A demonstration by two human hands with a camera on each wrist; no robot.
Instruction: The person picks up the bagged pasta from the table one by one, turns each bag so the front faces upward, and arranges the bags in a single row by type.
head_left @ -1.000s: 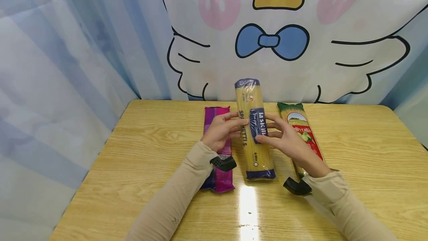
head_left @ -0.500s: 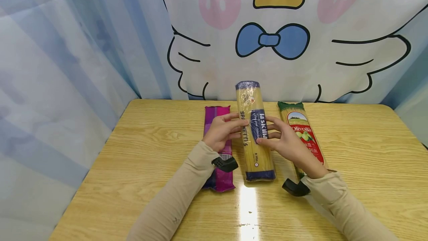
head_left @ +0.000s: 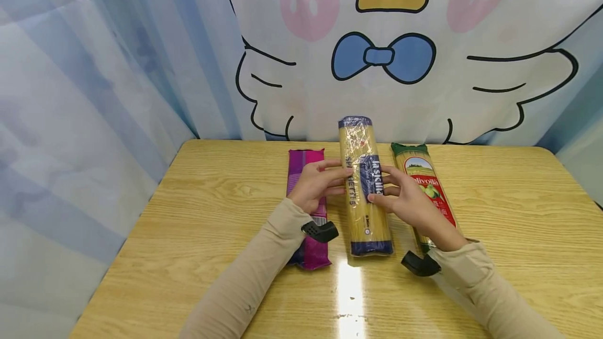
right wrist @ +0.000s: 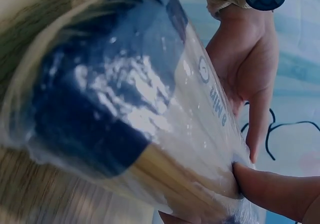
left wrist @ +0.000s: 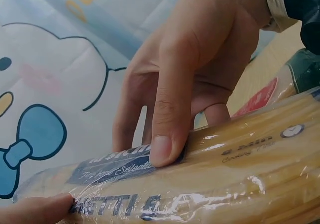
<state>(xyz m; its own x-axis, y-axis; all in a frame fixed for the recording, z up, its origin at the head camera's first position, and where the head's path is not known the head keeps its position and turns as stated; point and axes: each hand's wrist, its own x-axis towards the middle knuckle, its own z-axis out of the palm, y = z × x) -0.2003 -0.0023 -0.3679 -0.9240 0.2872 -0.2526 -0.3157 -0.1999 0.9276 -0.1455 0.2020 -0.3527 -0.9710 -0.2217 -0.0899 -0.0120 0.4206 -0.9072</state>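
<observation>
A clear-wrapped pack of spaghetti (head_left: 360, 213) with dark blue ends and a blue label is held between both hands, its far end tipped up. My left hand (head_left: 316, 184) grips its left side, thumb on top and fingers along the edge. On the right side, my right hand (head_left: 410, 200) holds it with the thumb pressed on the label and the fingers round the far edge. In the left wrist view the right thumb lies across the label of the spaghetti pack (left wrist: 240, 174). The right wrist view shows the blue end of the spaghetti pack (right wrist: 100, 99) up close.
A magenta and purple packet (head_left: 314, 252) lies on the wooden table (head_left: 212, 198), partly under my left hand. To the right lies a green-topped pasta pack with a red label (head_left: 424, 171), partly behind my right hand. A cartoon-printed curtain (head_left: 301, 88) hangs behind the table.
Both hands have shifted slightly to the right with the spaghetti pack, and its top end now sits a little lower. The two packets on the table stay where they were.
</observation>
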